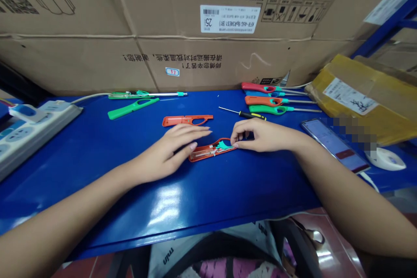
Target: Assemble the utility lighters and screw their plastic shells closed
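An opened orange lighter [201, 154] lies on the blue table, its inner parts exposed: a clear tank, a white wire and a turquoise trigger [223, 144]. My right hand [260, 135] pinches at the lighter's right end, beside the trigger; the fingertips partly hide what is gripped. My left hand [172, 150] is open with fingers stretched out over the left end, its thumb at the casing's edge. Just behind it rests the loose orange cover half [172, 120]. A screwdriver [249, 114] with a black and yellow handle lies behind my right hand.
Back left are an opened green lighter [127, 95] and its green cover half [132, 109]. Several whole lighters [265, 100] lie back right, near a yellow-taped parcel [368, 100]. A phone [335, 145] is right; a power strip [35, 132] stands left. Cardboard [182, 17] walls the back.
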Motion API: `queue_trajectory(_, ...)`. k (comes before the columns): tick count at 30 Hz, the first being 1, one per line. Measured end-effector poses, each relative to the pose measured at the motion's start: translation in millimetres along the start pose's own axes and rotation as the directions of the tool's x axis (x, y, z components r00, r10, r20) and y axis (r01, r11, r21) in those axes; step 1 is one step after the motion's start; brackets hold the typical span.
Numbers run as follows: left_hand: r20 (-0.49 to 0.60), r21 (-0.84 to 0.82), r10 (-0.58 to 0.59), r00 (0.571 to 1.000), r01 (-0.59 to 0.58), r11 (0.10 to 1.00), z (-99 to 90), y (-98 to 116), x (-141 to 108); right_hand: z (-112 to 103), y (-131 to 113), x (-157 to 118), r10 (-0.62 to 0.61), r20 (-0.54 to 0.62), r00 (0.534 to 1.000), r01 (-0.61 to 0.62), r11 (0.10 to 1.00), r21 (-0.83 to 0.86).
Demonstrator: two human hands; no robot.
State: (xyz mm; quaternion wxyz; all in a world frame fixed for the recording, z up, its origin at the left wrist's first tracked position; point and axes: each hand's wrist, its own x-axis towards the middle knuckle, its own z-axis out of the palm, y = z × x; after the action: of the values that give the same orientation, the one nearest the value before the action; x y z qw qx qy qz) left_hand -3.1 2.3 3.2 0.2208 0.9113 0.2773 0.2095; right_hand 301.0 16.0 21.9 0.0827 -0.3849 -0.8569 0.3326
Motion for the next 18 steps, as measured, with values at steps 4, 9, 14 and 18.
queue_trajectory(4,-0.087,-0.007,-0.05,0.995,0.049,0.999,-11.6,-7,3,-1,-1,-1,0.026,0.0,1.0,-0.026,1.0,0.001)
queue_trajectory(9,-0.059,0.033,-0.025,0.998,0.027,0.999,-8.9,-3,2,1,-2,-1,0.025,-0.012,1.0,-0.025,1.0,-0.009)
queue_trajectory(14,-0.034,0.126,-0.064,0.997,0.068,0.99,4.3,9,1,2,-2,2,0.021,-0.02,1.0,-0.022,1.0,-0.017)
queue_trajectory(18,-0.111,0.019,-0.184,0.977,0.187,0.982,14.7,16,-1,2,-2,2,0.034,-0.022,0.999,-0.034,0.999,-0.007)
